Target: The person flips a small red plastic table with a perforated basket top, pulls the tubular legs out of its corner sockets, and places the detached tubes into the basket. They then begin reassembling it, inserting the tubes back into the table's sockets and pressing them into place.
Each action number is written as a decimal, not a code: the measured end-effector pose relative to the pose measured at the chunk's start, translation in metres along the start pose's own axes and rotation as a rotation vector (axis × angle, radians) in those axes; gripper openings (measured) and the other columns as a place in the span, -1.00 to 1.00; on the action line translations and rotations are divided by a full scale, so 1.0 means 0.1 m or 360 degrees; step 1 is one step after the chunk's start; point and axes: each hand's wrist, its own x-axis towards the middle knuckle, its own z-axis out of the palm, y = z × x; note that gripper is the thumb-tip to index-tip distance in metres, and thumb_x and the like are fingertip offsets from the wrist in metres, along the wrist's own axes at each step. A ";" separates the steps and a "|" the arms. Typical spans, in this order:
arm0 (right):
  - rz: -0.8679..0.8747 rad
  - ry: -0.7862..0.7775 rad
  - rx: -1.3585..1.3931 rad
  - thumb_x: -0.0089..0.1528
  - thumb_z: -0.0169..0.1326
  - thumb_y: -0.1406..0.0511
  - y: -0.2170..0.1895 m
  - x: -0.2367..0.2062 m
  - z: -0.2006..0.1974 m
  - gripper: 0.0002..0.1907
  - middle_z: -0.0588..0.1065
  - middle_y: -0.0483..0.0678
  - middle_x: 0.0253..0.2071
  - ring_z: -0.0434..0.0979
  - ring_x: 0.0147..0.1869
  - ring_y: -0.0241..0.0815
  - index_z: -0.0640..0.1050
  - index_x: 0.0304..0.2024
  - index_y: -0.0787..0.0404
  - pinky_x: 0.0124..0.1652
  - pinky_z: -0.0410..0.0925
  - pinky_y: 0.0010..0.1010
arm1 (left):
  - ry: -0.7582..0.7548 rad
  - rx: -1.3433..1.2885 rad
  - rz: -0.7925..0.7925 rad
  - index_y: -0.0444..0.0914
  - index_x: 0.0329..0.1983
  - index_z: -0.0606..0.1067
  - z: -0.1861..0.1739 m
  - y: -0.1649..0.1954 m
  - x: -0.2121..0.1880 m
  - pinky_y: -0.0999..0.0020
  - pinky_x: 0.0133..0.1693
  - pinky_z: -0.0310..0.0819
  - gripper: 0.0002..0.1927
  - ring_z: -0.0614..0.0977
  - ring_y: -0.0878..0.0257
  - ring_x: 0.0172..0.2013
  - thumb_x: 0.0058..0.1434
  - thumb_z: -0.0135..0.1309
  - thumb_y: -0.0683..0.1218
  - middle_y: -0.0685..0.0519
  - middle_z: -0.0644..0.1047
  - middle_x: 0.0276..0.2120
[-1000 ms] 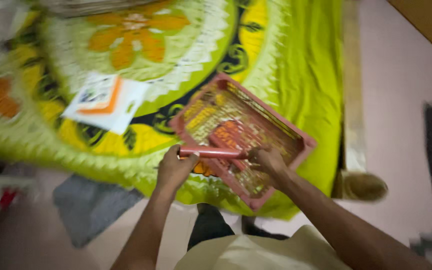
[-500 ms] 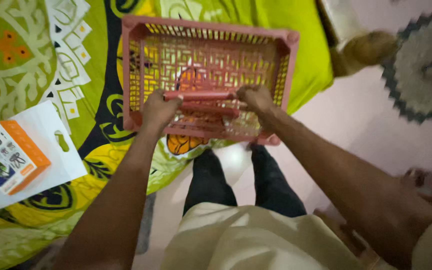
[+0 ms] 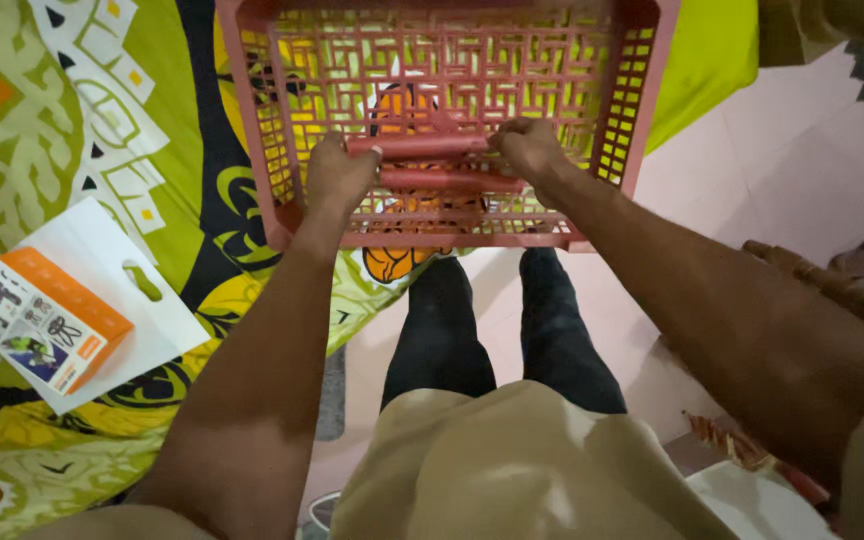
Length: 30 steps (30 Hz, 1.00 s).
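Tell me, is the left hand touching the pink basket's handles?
Touching. The head view shows the left hand curled around the two handles of the pink basket.

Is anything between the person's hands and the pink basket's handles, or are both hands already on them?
Nothing visible stands between them. The left hand and the right hand each grip the two pink handles folded together over the basket, which is held above the patterned bedspread.

bed: patterned green-yellow bedspread (image 3: 42,110) | pink basket (image 3: 632,120) | orange-white box (image 3: 47,320)
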 end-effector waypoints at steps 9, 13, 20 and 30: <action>-0.0173 0.0046 -0.0279 0.27 0.17 0.23 -0.07 -0.03 -0.27 -0.75 0.55 -0.08 -0.34 0.48 -0.35 -0.26 0.65 -0.10 0.26 -0.40 0.39 -0.38 | 0.0200 0.0252 0.0222 -0.37 0.01 0.54 -0.05 0.06 -0.14 -0.01 -0.03 0.49 -0.42 0.63 -0.20 -0.06 0.07 0.28 0.13 -0.31 0.59 -0.11; -0.0217 0.0048 -0.0242 0.27 0.15 0.18 -0.15 -0.24 -0.54 -0.68 0.55 -0.08 -0.27 0.52 -0.25 -0.24 0.64 -0.05 0.26 -0.29 0.46 -0.35 | 0.0079 0.0296 0.0252 -0.32 -0.08 0.59 -0.05 0.19 -0.29 -0.03 -0.02 0.51 -0.52 0.66 -0.18 -0.07 0.12 0.20 0.15 -0.27 0.63 -0.15; -0.0235 0.0186 0.0064 0.29 0.09 0.22 -0.04 -0.86 -1.19 -0.65 0.58 0.01 -0.12 0.54 -0.11 -0.14 0.60 0.01 0.32 -0.16 0.46 -0.31 | -0.0026 0.0482 0.0611 -0.31 -0.20 0.62 0.24 0.74 -0.55 0.02 -0.07 0.56 -0.56 0.70 -0.11 -0.15 0.05 0.20 0.14 -0.24 0.65 -0.24; -0.0134 0.0405 0.0484 0.31 0.01 0.19 0.32 -1.72 -2.50 -0.69 0.56 -0.07 -0.09 0.55 -0.03 -0.19 0.57 0.03 0.18 -0.06 0.46 -0.26 | -0.0418 0.0758 0.0873 -0.36 -0.20 0.66 1.37 2.04 -0.89 0.03 -0.08 0.60 -0.51 0.77 -0.08 -0.21 0.12 0.14 0.17 -0.30 0.69 -0.31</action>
